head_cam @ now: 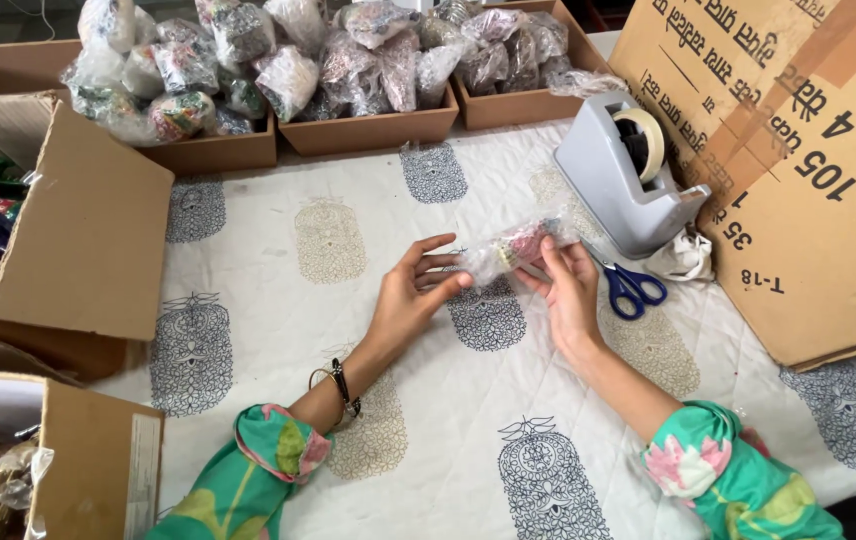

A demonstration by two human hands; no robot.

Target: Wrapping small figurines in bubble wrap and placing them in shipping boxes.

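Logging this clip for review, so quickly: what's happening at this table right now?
A person holds a small clear plastic packet of colourful items above a printed tablecloth, left hand at one end and right hand at the other. Just beyond sit a grey tape dispenser and blue-handled scissors. Cardboard trays along the far edge are piled with similar filled packets, and a large cardboard box stands at the right.

A small clear plastic packet (518, 247) with pink contents sits between both hands above the printed cloth. Three brown trays (373, 128) of similar bagged packets line the far edge, while a large brown carton (798, 180) with black print leans at right.
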